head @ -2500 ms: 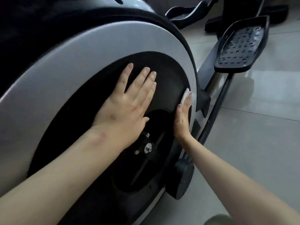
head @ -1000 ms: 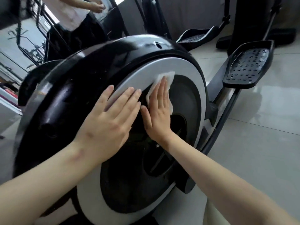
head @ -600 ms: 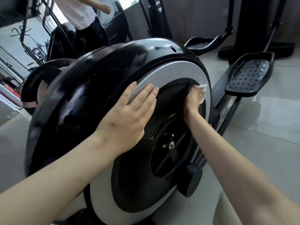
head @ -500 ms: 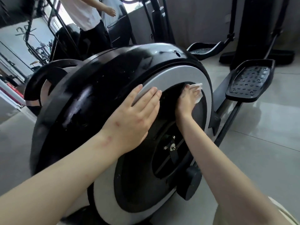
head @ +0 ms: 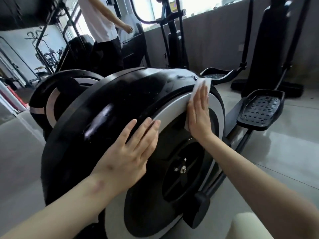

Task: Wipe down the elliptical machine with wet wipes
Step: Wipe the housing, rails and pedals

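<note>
The right hand [head: 198, 116] covers most of the wet wipe [head: 198, 85]; only its upper edge shows. The top edge cuts off the background person [head: 101, 23] above the chest. A pale shape [head: 250, 226] at the bottom edge is unidentifiable.

The housing [head: 107, 107] is glossy black plastic, smooth, with bright streaks of light and fine specks on it. The ring [head: 170, 109] set into its side is silver-grey, smooth, with a satin look. Inside it the inner disc [head: 146, 213] is black with a duller sheen, and the bolt [head: 182, 169] at its centre is bright bare metal. At one o'clock on the ring lies the wipe [head: 198, 87] — white, thin, soft-looking. At three o'clock the pedal [head: 260, 109] is matt black, dimpled all over. The floor [head: 284, 152] is pale grey tile — polished, mirroring.
</note>
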